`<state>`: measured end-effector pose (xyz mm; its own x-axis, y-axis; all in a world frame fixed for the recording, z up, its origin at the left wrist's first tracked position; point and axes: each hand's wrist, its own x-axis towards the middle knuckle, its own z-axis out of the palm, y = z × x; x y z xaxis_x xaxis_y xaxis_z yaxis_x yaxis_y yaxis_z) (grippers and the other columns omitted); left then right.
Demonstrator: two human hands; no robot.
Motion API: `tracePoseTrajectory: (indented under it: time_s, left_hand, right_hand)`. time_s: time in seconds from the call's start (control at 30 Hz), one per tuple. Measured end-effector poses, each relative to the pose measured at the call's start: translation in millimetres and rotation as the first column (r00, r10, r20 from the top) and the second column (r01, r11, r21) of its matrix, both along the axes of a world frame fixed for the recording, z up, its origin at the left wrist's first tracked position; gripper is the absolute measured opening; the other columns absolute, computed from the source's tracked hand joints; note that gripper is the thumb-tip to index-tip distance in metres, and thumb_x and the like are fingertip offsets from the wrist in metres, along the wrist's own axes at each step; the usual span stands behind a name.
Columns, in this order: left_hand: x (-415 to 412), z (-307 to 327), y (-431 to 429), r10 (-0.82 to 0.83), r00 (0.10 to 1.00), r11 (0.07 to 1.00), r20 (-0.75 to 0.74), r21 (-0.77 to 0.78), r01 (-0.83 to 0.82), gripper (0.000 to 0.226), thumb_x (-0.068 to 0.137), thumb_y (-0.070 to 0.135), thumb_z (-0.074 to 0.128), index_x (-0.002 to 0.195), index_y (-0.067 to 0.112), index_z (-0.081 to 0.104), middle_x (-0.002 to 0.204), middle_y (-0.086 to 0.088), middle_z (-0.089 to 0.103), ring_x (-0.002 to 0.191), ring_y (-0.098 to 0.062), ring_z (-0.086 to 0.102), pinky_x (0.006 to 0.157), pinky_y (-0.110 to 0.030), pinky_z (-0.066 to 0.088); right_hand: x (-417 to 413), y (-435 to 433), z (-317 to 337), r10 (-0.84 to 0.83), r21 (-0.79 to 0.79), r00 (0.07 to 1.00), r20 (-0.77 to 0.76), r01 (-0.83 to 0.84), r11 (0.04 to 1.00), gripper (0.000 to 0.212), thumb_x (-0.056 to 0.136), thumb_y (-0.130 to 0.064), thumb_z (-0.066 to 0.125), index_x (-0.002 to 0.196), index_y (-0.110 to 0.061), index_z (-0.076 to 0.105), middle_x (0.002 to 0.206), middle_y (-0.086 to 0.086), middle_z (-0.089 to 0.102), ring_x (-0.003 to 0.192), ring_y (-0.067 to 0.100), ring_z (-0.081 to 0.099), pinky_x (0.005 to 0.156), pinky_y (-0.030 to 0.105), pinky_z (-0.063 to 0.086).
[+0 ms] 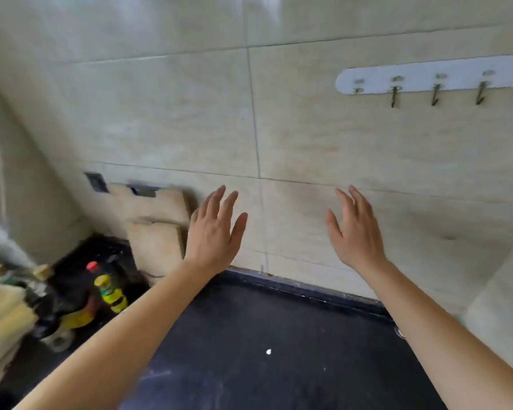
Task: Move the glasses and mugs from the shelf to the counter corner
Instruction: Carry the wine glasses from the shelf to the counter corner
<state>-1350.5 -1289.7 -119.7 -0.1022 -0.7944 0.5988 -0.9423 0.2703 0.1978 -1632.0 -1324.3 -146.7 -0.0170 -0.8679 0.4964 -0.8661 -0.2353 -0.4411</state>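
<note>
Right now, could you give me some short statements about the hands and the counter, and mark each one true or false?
1. Both hands are empty, with fingers spread. True: the left hand and the right hand hold nothing.
2. A glass stands on the dark counter between the hands. False: no glass or mug is in view there.
3. Bottles stand at the left, near the counter corner. True.
4. A towel hangs from the hook rail. False: the hooks in view are bare.
5. Cutting boards lean against the tiled wall, left of the left hand. True.
</note>
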Motion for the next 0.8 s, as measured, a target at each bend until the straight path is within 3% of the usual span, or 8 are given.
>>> tracePoseTrajectory:
  time_s: [0.17, 0.23, 0.37, 0.5, 0.63, 0.8]
  left_hand:
    - [154, 12, 145, 0.450, 0.889, 0.892, 0.082, 0.016, -0.452, 0.060, 0.099, 0.050, 0.035, 0.147, 0.014, 0.043, 0.157, -0.017, 0.033, 0.143, -0.037, 0.032, 0.113, -0.053, 0.032]
    - [208, 21, 214, 0.580, 0.809, 0.812, 0.100, 0.010, -0.584, 0.063, 0.097, 0.052, 0.033, 0.146, 0.014, 0.045, 0.156, -0.018, 0.036, 0.142, -0.038, 0.034, 0.111, -0.054, 0.033]
    - [300, 35, 353, 0.766, 0.633, 0.640, 0.110, -0.036, -0.768, 0.057, 0.094, 0.043, 0.050, 0.140, 0.010, 0.052, 0.151, -0.021, 0.042, 0.138, -0.040, 0.040, 0.108, -0.057, 0.033]
    - [376, 42, 498, 0.893, 0.444, 0.449, 0.077, -0.054, -0.892, 0.057, 0.093, 0.037, 0.061, 0.142, 0.010, 0.050, 0.151, -0.018, 0.044, 0.141, -0.039, 0.036, 0.111, -0.057, 0.030]
    - [440, 41, 642, 0.965, 0.256, 0.259, 0.056, -0.055, -0.964, 0.055, 0.096, 0.041, 0.052, 0.144, 0.015, 0.046, 0.155, -0.015, 0.039, 0.145, -0.036, 0.030, 0.113, -0.058, 0.025]
    - [507, 43, 804, 0.999, 0.004, 0.006, 0.046, -0.030, -1.000, 0.057, 0.097, 0.044, 0.045, 0.146, 0.016, 0.042, 0.156, -0.015, 0.037, 0.144, -0.035, 0.030, 0.115, -0.055, 0.023]
  right_hand:
    - [174, 31, 3, 0.346, -0.004, 0.938, 0.017, -0.346, 0.938, 0.054, 0.105, -0.036, 0.044, 0.152, -0.010, 0.038, 0.163, 0.020, 0.027, 0.149, 0.036, 0.027, 0.117, 0.050, 0.029]
    - [253, 63, 12, 0.492, -0.022, 0.870, 0.027, -0.492, 0.871, 0.053, 0.104, -0.033, 0.048, 0.149, -0.006, 0.042, 0.159, 0.024, 0.032, 0.146, 0.040, 0.032, 0.115, 0.054, 0.034]
    - [401, 153, 30, 0.728, -0.098, 0.685, -0.023, -0.726, 0.681, 0.052, 0.101, -0.031, 0.055, 0.146, -0.006, 0.049, 0.153, 0.027, 0.040, 0.140, 0.044, 0.040, 0.110, 0.055, 0.038]
    - [537, 265, 49, 0.877, -0.141, 0.470, -0.095, -0.879, 0.456, 0.054, 0.100, -0.039, 0.047, 0.146, -0.009, 0.047, 0.152, 0.026, 0.041, 0.138, 0.043, 0.042, 0.108, 0.056, 0.040]
    - [664, 389, 55, 0.952, -0.172, 0.279, -0.123, -0.951, 0.256, 0.052, 0.099, -0.033, 0.057, 0.144, -0.009, 0.049, 0.151, 0.024, 0.042, 0.133, 0.043, 0.047, 0.103, 0.057, 0.045]
    - [791, 553, 59, 0.987, -0.158, 0.025, -0.157, -0.987, 0.000, 0.054, 0.099, -0.038, 0.053, 0.146, -0.011, 0.046, 0.154, 0.020, 0.040, 0.139, 0.039, 0.043, 0.106, 0.056, 0.042]
